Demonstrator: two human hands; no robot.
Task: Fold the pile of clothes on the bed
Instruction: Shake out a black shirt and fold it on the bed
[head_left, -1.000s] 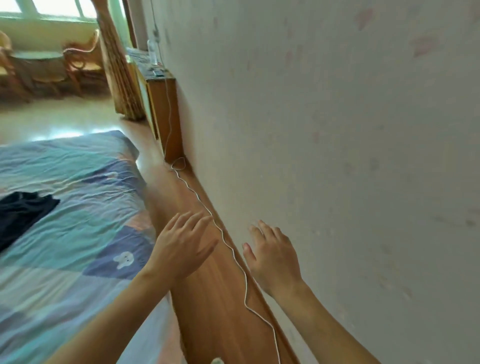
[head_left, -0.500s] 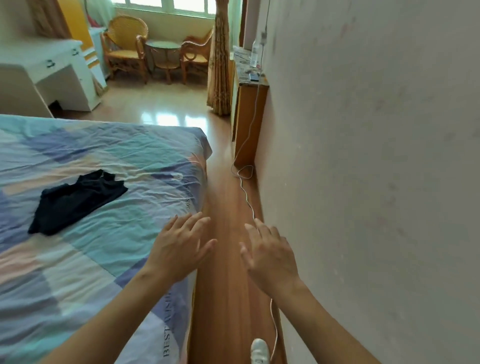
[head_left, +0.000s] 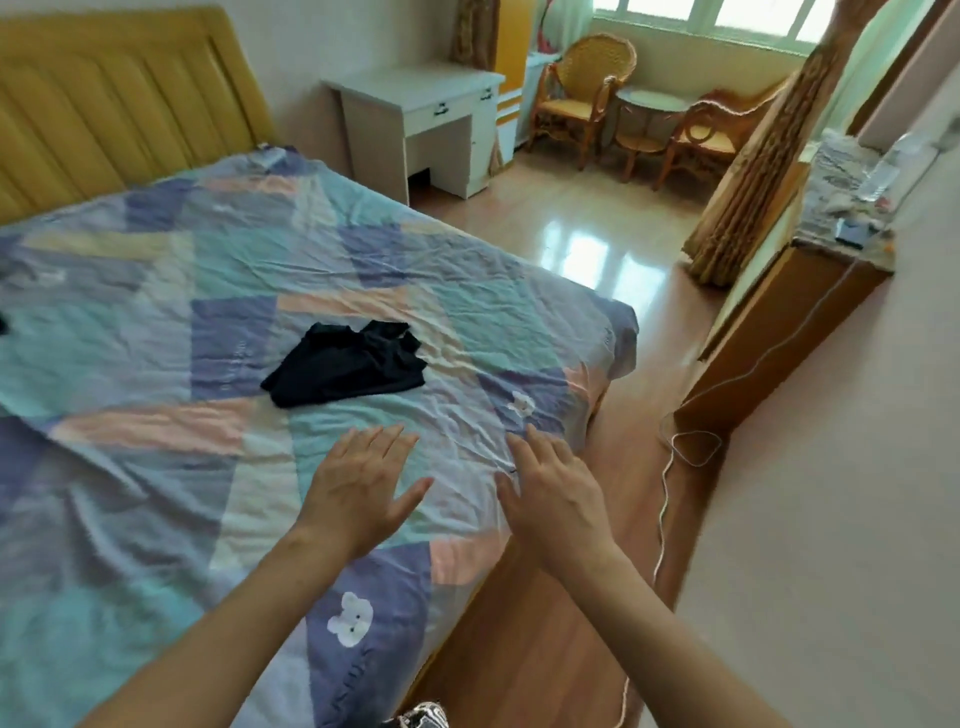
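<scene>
Nearer now: crumpled black garment (head_left: 345, 364)

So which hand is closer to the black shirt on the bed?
Left. The left hand hovers just below the black shirt; the right hand is farther off toward the bed's edge.

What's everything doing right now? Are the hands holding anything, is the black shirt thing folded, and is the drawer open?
left hand: open, fingers spread, empty, over the bed.
right hand: open, empty, over the bed's edge.
black garment: crumpled, unfolded, lying on the bedsheet, apart from both hands.
bedsheet: spread out, wrinkled.
desk drawer: closed.
white cable: loose on the floor, looped.
</scene>
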